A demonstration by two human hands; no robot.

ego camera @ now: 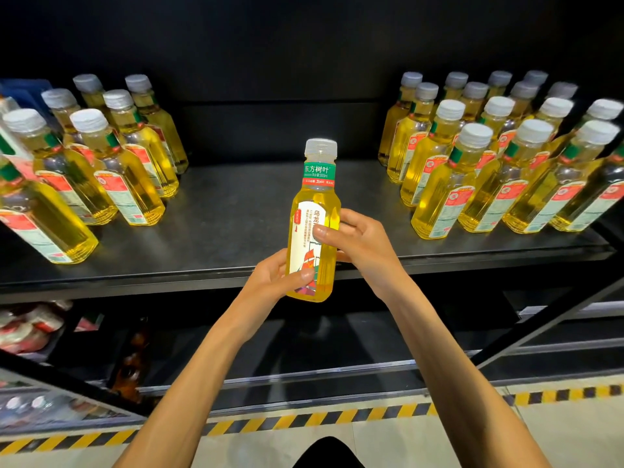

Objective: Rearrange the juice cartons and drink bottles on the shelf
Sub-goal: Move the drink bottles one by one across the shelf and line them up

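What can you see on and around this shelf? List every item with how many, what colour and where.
held bottle: one, yellow drink, white cap, green neck band, upright before the shelf's middle gap
left bottle group: at least six, yellow, white caps, shelf left
right bottle group: about fifteen, yellow, white caps, shelf right
shelf: one, black, across the middle
packets: several, red and white, lower level, left
brownish bottles: count unclear, dim lower level
hazard tape: one strip, yellow and black, floor
left hand: one, grips the held bottle's lower part
right hand: one, grips its middle
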